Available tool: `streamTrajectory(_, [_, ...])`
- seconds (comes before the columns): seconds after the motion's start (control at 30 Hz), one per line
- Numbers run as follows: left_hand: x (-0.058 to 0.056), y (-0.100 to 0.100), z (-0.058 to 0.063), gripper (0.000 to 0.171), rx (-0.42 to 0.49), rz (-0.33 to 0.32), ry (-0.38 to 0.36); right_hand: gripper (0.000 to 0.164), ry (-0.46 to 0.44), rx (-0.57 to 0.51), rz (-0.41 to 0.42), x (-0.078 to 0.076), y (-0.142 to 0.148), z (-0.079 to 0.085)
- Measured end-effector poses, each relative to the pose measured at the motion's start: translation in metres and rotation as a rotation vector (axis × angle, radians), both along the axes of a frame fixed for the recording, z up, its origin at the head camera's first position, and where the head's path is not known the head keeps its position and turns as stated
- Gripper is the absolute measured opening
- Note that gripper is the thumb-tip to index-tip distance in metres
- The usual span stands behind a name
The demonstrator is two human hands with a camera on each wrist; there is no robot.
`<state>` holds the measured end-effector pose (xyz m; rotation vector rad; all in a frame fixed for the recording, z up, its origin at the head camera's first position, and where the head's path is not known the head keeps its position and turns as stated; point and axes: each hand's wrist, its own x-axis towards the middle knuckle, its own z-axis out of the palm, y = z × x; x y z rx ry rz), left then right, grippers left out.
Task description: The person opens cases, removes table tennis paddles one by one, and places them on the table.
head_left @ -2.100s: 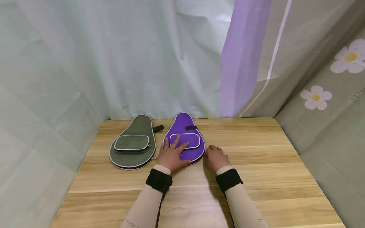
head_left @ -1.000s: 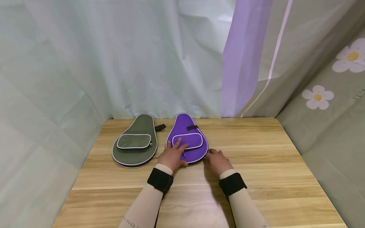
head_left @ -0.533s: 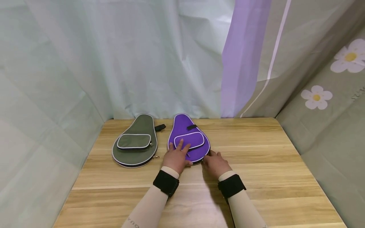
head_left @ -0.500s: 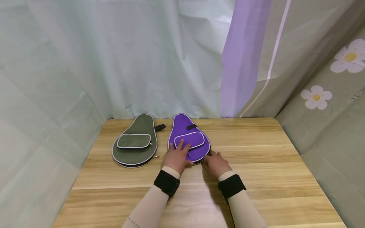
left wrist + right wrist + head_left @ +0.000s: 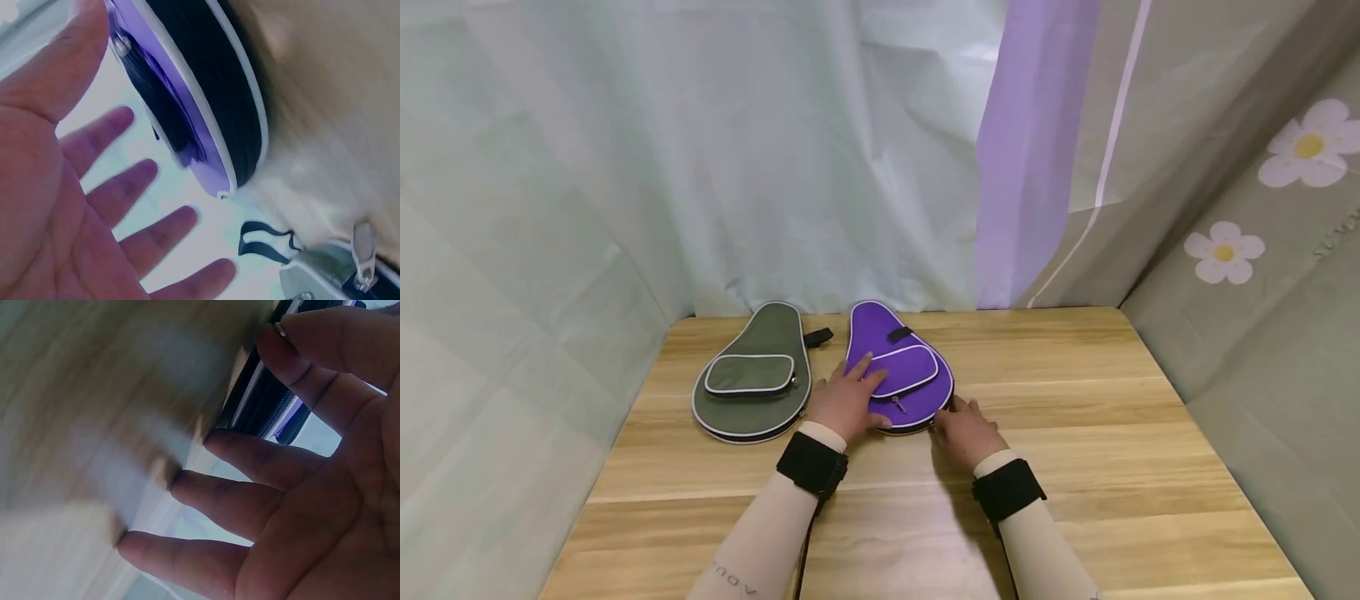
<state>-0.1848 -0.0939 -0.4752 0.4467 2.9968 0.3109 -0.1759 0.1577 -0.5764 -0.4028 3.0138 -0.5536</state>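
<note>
A purple table tennis paddle case (image 5: 917,410) with white piping lies near the back of the table, its narrow end pointing away. My left hand (image 5: 842,404), fingers straight and spread, is over its left side; the left wrist view shows the palm facing the zipped edge of the case. At the lower right edge, my right hand (image 5: 967,433) pinches a small metal zipper pull (image 5: 279,328) between thumb and index finger. The other fingertips of that hand touch the tabletop. A second zipper pull (image 5: 899,405) hangs from the case's front pocket (image 5: 906,371).
An olive green paddle case (image 5: 775,333) with a pocket and a black strap (image 5: 817,337) lies to the left, close to my left hand. The wooden table (image 5: 1075,433) ends at the back against a hanging curtain (image 5: 775,167).
My right hand has moved a little toward me along the purple case's lower right edge. The case has turned slightly. My left hand followed it right, then shifted back left, baring the pocket zipper.
</note>
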Motion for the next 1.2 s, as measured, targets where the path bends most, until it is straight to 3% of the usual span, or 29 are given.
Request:
streamTrajectory(0.17, [-0.011,-0.006,0.004,0.091,-0.023,-0.060,-0.010,0.009,-0.044,0.001,0.010,0.002,0.001,0.001])
streamTrajectory(0.33, [-0.020,-0.006,-0.001,0.092,0.000,-0.151,-0.047,0.019,-0.076,-0.013,0.015,0.008,0.002,0.002])
streamTrajectory(0.5, [-0.023,-0.006,-0.006,0.095,0.031,-0.196,-0.119,0.025,-0.034,-0.039,0.029,0.023,0.005,0.007])
streamTrajectory(0.63, [-0.025,-0.005,-0.003,0.103,0.058,-0.231,-0.169,0.024,-0.005,-0.051,0.018,0.035,0.008,0.012])
streamTrajectory(0.8, [-0.023,-0.004,0.000,0.113,0.068,-0.242,-0.224,0.025,-0.034,-0.051,0.009,0.044,0.012,0.010])
streamTrajectory(1.2, [-0.017,-0.001,-0.012,0.113,0.081,-0.254,-0.137,0.024,-0.024,-0.051,-0.024,0.051,0.017,0.006])
